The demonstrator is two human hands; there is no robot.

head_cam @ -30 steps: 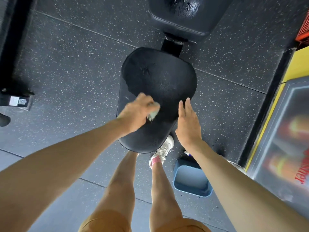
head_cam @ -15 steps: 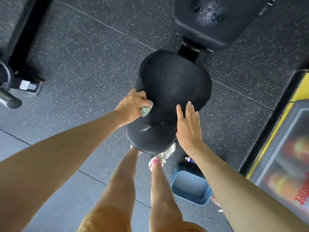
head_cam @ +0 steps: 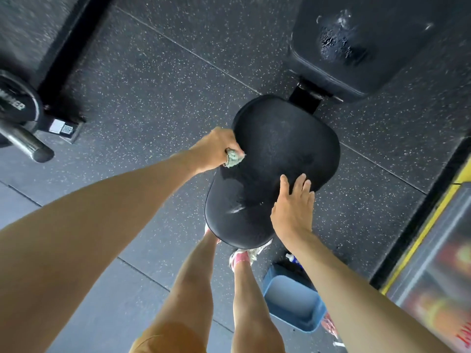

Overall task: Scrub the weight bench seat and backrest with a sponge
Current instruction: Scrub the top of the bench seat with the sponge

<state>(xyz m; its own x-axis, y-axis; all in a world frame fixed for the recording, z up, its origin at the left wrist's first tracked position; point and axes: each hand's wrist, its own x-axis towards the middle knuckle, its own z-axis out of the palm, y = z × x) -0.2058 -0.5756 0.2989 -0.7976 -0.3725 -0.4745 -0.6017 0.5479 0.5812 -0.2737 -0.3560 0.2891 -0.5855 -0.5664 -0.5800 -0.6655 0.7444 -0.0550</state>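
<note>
Sponge work is partway through, by my reading: the greenish wad is pinched in the curled fingers of the left hand and pressed on the left edge of the black seat, at the frame's centre. Wet streaks shine on the seat's near end, so that part looks scrubbed; the far half seems duller, though glare makes this hard to judge. The right hand lies flat, fingers spread, bracing the seat's lower right edge and holding nothing. Nearest, at lower right, a blue bucket sits on the floor beside the person's shoes. Further up, the backrest at upper right carries a patch of foam but is probably not scrubbed yet. A weight plate at the left edge stands well apart; nothing blocks the way
</note>
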